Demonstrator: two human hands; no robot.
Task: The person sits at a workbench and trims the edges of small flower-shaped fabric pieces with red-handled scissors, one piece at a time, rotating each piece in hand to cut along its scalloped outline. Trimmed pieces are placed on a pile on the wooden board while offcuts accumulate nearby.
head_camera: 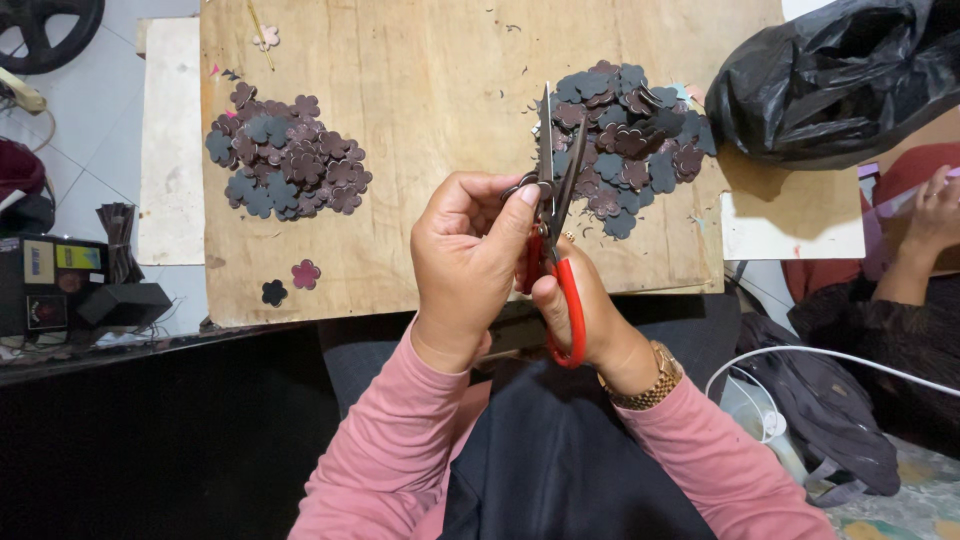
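Observation:
My right hand point(590, 320) grips red-handled scissors point(556, 225) with the blades pointing away from me and slightly apart. My left hand point(470, 260) pinches a small dark flower-shaped piece point(524, 186) at the blades, mostly hidden by my thumb. Both hands hover over the near edge of a wooden board point(420, 100). One pile of dark flower cut-outs point(288, 157) lies on the board's left. Another pile point(630, 135) lies just beyond the scissor tips on the right.
Two single flowers point(290, 282) lie near the board's front left corner. A black plastic bag point(840, 80) sits at the top right. Another person's hand point(935, 215) is at the right edge. Dark boxes point(70, 290) stand on the left, and a white cable point(800, 355) runs on the right.

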